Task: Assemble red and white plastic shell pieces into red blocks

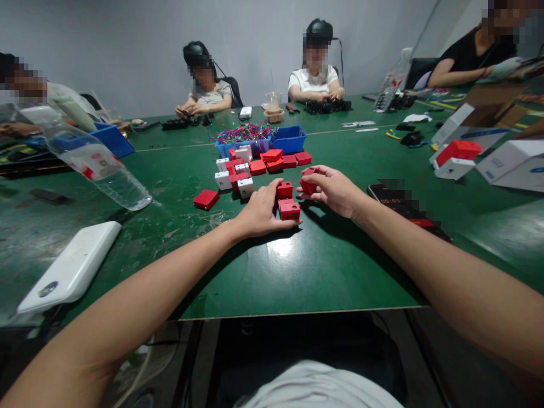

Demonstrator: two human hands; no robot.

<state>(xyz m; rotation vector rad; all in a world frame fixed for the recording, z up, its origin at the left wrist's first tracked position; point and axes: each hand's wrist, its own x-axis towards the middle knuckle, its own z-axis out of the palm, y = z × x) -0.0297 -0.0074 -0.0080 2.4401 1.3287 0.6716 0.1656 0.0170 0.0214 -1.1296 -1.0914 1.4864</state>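
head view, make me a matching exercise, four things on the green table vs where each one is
Things:
1. red block
2. white power bank
3. blue bin
4. plastic bottle

Places:
A. lying on its side, far left
B. in the right hand
C. near left table edge
D. behind the pile of red and white blocks

Pairs: 1-B, 2-C, 3-D, 4-A

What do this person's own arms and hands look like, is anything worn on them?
Both arms are bare along all that shows, with no sleeves in sight. The left hand and the right hand wear no gloves. No watch, bracelet or ring can be made out on either one. At the bottom edge a bit of pale grey clothing shows on the body.
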